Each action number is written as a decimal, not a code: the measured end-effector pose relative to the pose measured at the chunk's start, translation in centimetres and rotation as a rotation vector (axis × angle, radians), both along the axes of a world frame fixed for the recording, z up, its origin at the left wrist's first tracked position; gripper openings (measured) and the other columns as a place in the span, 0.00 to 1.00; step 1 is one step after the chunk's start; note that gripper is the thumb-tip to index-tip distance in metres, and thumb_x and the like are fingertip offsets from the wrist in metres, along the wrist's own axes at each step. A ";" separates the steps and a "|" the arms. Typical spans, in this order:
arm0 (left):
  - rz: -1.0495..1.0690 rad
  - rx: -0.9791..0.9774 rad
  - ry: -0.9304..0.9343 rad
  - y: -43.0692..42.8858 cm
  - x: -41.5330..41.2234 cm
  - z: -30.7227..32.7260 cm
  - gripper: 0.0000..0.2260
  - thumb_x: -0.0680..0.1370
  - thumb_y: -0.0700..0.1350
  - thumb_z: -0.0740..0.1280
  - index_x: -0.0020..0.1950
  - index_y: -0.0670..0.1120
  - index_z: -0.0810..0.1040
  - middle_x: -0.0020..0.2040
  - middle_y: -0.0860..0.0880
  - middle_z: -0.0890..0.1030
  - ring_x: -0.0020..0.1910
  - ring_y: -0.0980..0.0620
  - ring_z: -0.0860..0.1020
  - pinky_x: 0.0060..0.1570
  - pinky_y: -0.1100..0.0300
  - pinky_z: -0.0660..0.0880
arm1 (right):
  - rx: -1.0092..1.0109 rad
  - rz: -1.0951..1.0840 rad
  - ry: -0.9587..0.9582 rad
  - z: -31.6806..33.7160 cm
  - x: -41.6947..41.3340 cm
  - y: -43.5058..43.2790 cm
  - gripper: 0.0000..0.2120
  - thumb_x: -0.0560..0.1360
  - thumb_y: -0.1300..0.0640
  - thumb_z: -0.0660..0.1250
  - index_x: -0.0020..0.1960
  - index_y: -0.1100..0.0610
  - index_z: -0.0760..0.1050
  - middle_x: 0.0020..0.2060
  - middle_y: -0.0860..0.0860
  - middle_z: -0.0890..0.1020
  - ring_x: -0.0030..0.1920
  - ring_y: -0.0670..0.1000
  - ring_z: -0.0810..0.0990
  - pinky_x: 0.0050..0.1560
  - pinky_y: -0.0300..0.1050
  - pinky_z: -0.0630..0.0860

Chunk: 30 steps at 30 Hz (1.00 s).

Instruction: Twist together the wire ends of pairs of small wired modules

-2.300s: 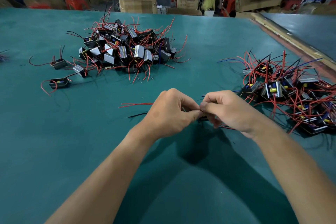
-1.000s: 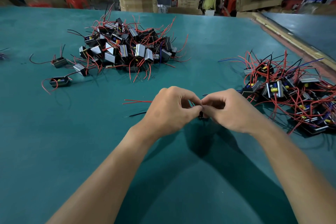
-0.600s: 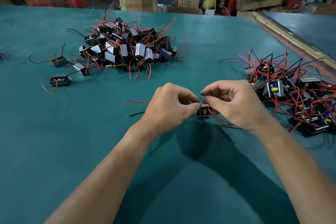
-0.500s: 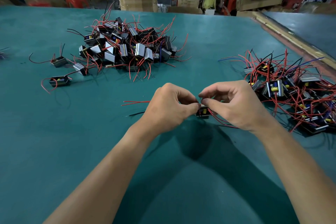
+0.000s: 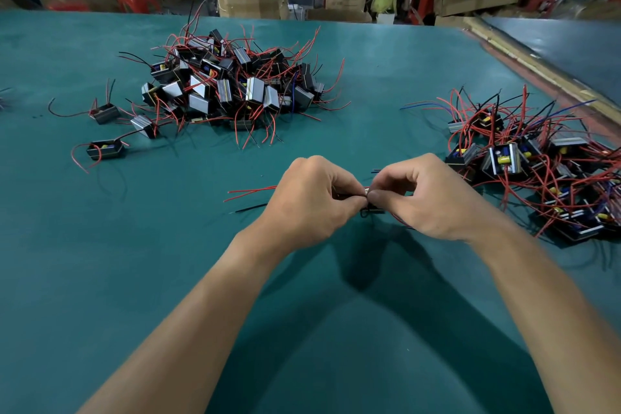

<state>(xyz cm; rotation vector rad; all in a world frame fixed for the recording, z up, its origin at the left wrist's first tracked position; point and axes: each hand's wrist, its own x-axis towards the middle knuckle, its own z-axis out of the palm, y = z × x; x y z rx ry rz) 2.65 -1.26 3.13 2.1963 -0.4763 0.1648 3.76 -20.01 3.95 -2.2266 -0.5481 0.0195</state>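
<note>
Both thumbs and forefingers pinched tight together on the wires right above a module (image 5: 372, 211), my left hand (image 5: 311, 202) and right hand (image 5: 433, 200) touching at the tips. Loose red and black wire ends (image 5: 250, 193) stick out left of my knuckles. Big pile (image 5: 232, 84) sits farther back on the green table (image 5: 100, 262), another pile (image 5: 537, 161) just to my right.

Red, black and teal on the tabletop

The tabletop (image 5: 100, 262) is plain teal green with a tan strip along its right edge. The far pile of modules (image 5: 232, 87) shows black bodies with silver-grey faces, yellow spots and mostly red wires, a few black. The pile of modules at the right edge (image 5: 537, 171) adds some blue wires. Red and black loose wire ends (image 5: 248, 193) lie near the middle. Brown cardboard boxes (image 5: 252, 0) stand beyond the far edge.
</note>
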 end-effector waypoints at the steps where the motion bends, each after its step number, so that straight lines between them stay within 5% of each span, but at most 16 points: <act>1: -0.006 0.040 -0.044 0.0 0.0 -0.1 0.04 0.73 0.41 0.73 0.39 0.49 0.86 0.30 0.50 0.82 0.27 0.53 0.75 0.30 0.59 0.72 | -0.024 -0.006 0.034 -0.1 -0.1 0.1 0.09 0.75 0.60 0.71 0.37 0.54 0.81 0.26 0.46 0.79 0.28 0.42 0.71 0.32 0.40 0.70; 5: -0.046 0.198 -0.216 -0.2 0.0 -0.3 0.04 0.72 0.41 0.71 0.39 0.46 0.85 0.30 0.46 0.79 0.32 0.43 0.74 0.33 0.52 0.73 | 0.035 -0.074 0.294 -0.2 -0.2 0.6 0.15 0.77 0.63 0.68 0.31 0.55 0.77 0.23 0.46 0.73 0.25 0.45 0.67 0.27 0.38 0.64; 8: -0.053 0.161 -0.196 -0.1 0.1 -0.3 0.04 0.73 0.41 0.72 0.39 0.48 0.85 0.30 0.49 0.80 0.30 0.49 0.73 0.32 0.58 0.70 | 0.200 -0.093 0.465 0.1 -0.2 0.4 0.13 0.77 0.64 0.68 0.33 0.58 0.77 0.26 0.50 0.77 0.24 0.45 0.69 0.24 0.37 0.66; 11: -0.030 0.036 0.003 0.3 0.3 -0.1 0.05 0.74 0.42 0.73 0.39 0.49 0.86 0.27 0.54 0.79 0.26 0.59 0.71 0.31 0.64 0.67 | 0.259 -0.020 0.383 0.2 -0.1 0.0 0.10 0.76 0.65 0.70 0.37 0.57 0.81 0.29 0.49 0.82 0.27 0.44 0.74 0.27 0.35 0.71; 17: -0.074 -0.153 0.303 0.6 0.5 0.5 0.07 0.74 0.40 0.75 0.37 0.49 0.85 0.28 0.51 0.77 0.30 0.53 0.70 0.35 0.57 0.67 | 0.258 0.117 0.185 0.3 0.1 -0.9 0.12 0.71 0.68 0.75 0.42 0.51 0.86 0.37 0.52 0.87 0.36 0.45 0.83 0.41 0.37 0.80; 30: -0.190 -0.177 0.382 1.0 0.5 0.5 0.09 0.74 0.38 0.74 0.36 0.50 0.85 0.27 0.54 0.76 0.29 0.56 0.69 0.33 0.63 0.67 | 0.315 0.163 0.252 0.1 0.0 -0.6 0.16 0.74 0.73 0.68 0.40 0.53 0.84 0.35 0.57 0.85 0.36 0.53 0.80 0.37 0.38 0.78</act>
